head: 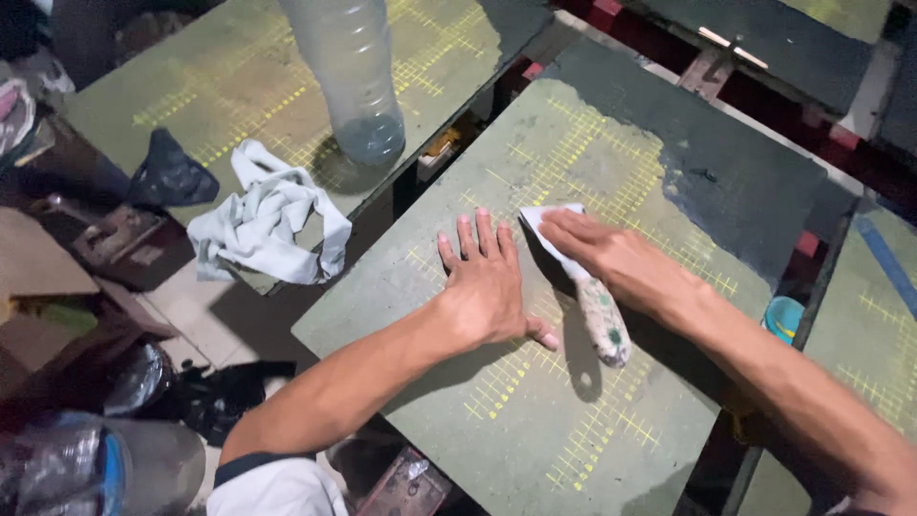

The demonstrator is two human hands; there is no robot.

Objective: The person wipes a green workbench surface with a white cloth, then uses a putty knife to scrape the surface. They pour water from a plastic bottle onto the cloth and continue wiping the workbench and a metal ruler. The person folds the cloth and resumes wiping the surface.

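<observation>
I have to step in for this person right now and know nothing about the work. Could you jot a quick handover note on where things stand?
Left hand: flat, palm down on the green board, fingers spread, holding nothing.
Right hand: closed on a scraper, fingers pressing its white blade onto the board; the speckled handle points toward the person.
Board: yellow grid marks cover most of it; a darker patch lies at the far right corner.
Nearby: a crumpled pale cloth and a clear plastic bottle on the neighbouring board to the left.
Done or left: most of the surface looks lighter green; the dark patch is apart from the blade.
</observation>
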